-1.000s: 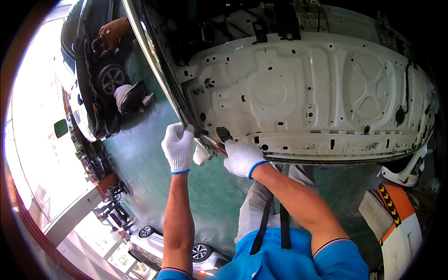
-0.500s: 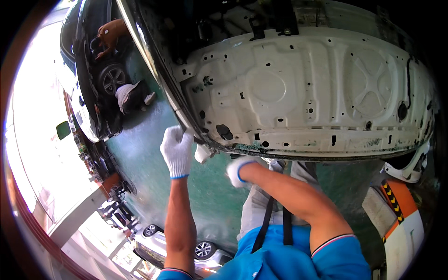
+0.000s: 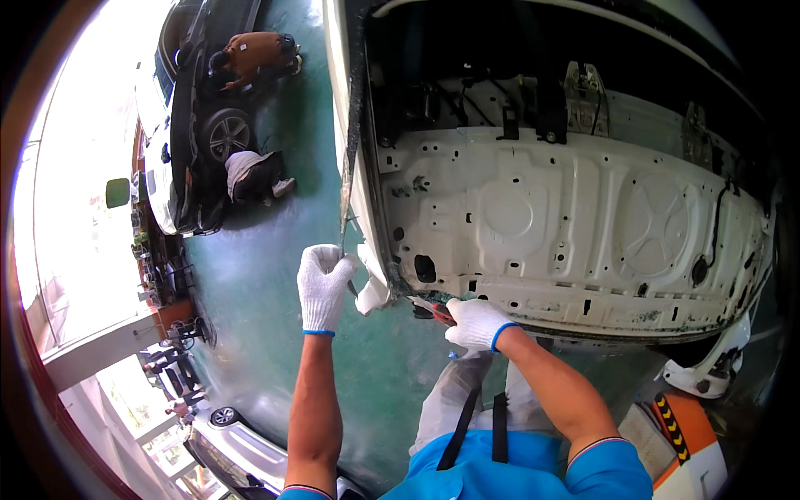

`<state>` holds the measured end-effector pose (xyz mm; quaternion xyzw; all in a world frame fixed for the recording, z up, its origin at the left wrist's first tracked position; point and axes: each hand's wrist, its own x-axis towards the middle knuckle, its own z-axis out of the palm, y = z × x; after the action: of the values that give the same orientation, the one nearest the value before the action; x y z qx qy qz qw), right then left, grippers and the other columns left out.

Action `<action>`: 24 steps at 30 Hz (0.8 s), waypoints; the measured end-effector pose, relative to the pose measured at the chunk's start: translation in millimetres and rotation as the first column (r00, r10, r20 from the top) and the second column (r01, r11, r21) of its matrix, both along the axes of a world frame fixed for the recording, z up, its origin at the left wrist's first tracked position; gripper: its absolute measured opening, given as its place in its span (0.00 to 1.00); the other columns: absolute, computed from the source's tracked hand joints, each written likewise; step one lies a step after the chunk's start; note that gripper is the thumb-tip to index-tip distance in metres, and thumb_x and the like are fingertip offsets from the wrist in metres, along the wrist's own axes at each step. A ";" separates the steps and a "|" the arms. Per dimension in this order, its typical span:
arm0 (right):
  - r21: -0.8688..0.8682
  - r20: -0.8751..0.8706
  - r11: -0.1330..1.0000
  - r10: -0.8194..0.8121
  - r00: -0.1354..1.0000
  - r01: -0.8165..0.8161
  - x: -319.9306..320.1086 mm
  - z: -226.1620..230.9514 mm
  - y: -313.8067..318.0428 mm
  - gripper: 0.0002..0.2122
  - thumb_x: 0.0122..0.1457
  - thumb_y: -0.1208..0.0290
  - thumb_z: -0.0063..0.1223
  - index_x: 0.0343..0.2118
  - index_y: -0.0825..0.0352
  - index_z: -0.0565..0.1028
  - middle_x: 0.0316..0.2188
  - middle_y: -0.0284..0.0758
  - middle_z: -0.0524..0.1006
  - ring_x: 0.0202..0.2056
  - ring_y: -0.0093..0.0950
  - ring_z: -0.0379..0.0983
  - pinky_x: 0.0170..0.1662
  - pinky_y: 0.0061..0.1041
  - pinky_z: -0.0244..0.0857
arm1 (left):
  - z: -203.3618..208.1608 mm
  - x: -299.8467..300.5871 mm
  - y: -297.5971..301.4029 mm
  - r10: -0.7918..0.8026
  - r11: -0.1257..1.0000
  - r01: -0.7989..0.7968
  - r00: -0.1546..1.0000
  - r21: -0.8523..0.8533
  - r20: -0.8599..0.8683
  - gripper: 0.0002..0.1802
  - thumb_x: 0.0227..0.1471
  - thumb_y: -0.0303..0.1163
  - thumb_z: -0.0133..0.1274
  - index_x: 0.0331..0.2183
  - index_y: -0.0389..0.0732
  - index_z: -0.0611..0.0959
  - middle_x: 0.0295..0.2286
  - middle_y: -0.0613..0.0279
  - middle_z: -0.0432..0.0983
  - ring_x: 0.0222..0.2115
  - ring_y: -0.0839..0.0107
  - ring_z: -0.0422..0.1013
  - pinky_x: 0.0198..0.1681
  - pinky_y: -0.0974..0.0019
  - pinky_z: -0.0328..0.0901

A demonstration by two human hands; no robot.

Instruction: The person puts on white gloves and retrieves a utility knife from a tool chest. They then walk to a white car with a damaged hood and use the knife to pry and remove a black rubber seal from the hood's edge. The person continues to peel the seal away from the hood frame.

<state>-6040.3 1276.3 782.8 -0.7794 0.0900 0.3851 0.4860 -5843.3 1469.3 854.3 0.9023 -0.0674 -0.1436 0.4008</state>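
My left hand [image 3: 325, 287], in a white knitted glove, is closed on a thin dark strip [image 3: 345, 218] that runs upward beside the car body's left edge. A short end hangs below the fingers, near a white torn-looking flap [image 3: 372, 283] at the body's corner. My right hand [image 3: 477, 323], also gloved, is closed round a red-handled tool [image 3: 442, 313]. Its pale, thin tip points left at the lower left corner of the bare white car body panel [image 3: 508, 267]; the exact kind of tool is unclear.
Two people, one in a brown top [image 3: 254, 58] and one in a light top [image 3: 250, 171], crouch by a dark car's wheel [image 3: 227, 135] at far left. A silver car [image 3: 246, 442] stands lower left. An orange-and-white block [image 3: 687, 429] and a white curved part [image 3: 704, 367] lie right.
My right hand has moved up and right to the panel's lower left corner, where the red-handled tool now shows. The strip in my left hand now stands apart from the edge. The view has shifted.
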 end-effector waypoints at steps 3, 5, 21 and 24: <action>-0.014 0.021 0.998 -0.061 0.998 0.061 -2.6 -8.0 -3.1 0.18 0.52 0.66 0.50 0.43 0.71 0.75 0.37 0.56 0.81 0.42 0.54 0.78 0.47 0.49 0.71 | 12.1 3.6 -0.3 -0.065 0.998 0.065 0.997 -0.009 -0.046 0.21 0.51 0.26 0.62 0.46 0.29 0.77 0.34 0.61 0.78 0.32 0.78 0.74 0.38 0.71 0.71; 0.028 0.044 0.991 -0.132 0.990 0.131 -7.3 -12.6 -7.3 0.19 0.52 0.62 0.53 0.42 0.71 0.75 0.37 0.56 0.80 0.42 0.55 0.78 0.47 0.49 0.70 | 23.1 12.9 -3.2 -0.144 0.990 0.143 0.977 -0.022 -0.155 0.28 0.50 0.28 0.62 0.52 0.27 0.78 0.35 0.62 0.78 0.34 0.77 0.73 0.40 0.71 0.70; 0.238 -0.240 0.883 -0.350 0.905 0.405 -16.9 3.1 -14.6 0.16 0.63 0.60 0.59 0.43 0.69 0.73 0.25 0.32 0.75 0.23 0.19 0.73 0.29 0.24 0.69 | 24.8 32.6 -5.7 -0.254 0.949 0.283 0.947 0.137 -0.196 0.25 0.53 0.47 0.64 0.40 0.33 0.85 0.25 0.66 0.75 0.25 0.78 0.68 0.30 0.69 0.66; 0.408 -0.372 0.689 -0.474 0.798 0.599 -18.5 2.1 -14.0 0.13 0.65 0.63 0.57 0.43 0.68 0.73 0.25 0.29 0.75 0.24 0.20 0.74 0.29 0.24 0.69 | 27.7 36.0 -9.2 -0.244 0.946 0.286 0.938 0.151 -0.245 0.24 0.53 0.46 0.62 0.37 0.32 0.84 0.23 0.64 0.74 0.25 0.77 0.68 0.31 0.68 0.66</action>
<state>-6058.8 1262.2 784.8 -0.5104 0.2683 0.3244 0.7498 -5807.2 1460.1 882.1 0.8961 -0.1297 -0.3026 0.2975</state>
